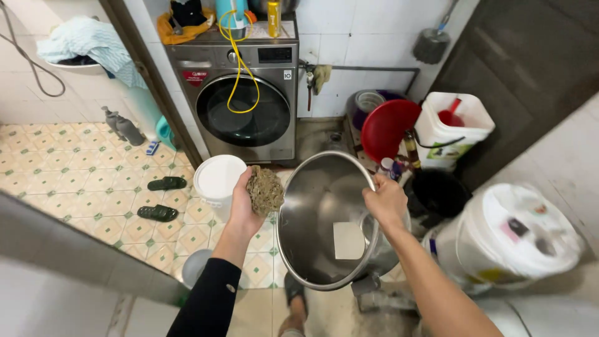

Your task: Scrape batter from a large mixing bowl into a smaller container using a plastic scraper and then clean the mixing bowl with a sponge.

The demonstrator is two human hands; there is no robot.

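Note:
My left hand (244, 203) holds a brownish scouring pad (265, 190) up, palm toward me, just left of a large steel pot (312, 231). My right hand (388, 201) grips the pot's rim on its right side, tilting the pot so its shiny inside faces me. A pale square reflection shows on the pot's inner wall. My left arm wears a black sleeve; my right arm is bare. My foot in a sandal (293, 309) stands on the floor below the pot.
A front-loading washing machine (249, 100) with a yellow hose stands ahead. A white lidded bucket (218, 178), a red basin (387, 128), a white tub (452, 128), a black bucket (440, 193) and a big white drum (518, 234) crowd the floor. Green slippers (159, 212) lie on the tiles at left.

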